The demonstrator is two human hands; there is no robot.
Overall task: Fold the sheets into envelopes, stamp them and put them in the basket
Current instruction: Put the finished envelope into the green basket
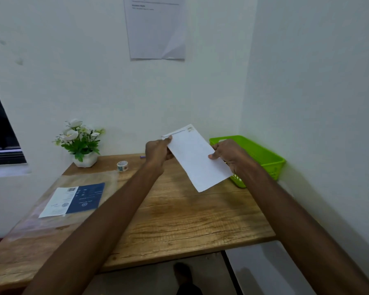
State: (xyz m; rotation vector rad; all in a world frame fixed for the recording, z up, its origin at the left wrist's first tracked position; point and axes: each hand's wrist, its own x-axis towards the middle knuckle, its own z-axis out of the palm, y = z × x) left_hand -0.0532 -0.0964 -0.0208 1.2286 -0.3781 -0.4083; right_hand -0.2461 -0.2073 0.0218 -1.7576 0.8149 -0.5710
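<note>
A white folded envelope hangs tilted in the air above the far side of the wooden table, with a small stamp at its top corner. My left hand pinches its upper left edge. My right hand grips its right edge, thumb on the front. The green plastic basket stands at the table's far right corner, just behind my right hand. A roll of stamp stickers sits on the table to the left of my left hand.
A clear plastic sleeve with a blue and white card lies on the table's left part. A white pot of artificial flowers stands at the back left. A small purple item lies by the wall. Walls close the back and right.
</note>
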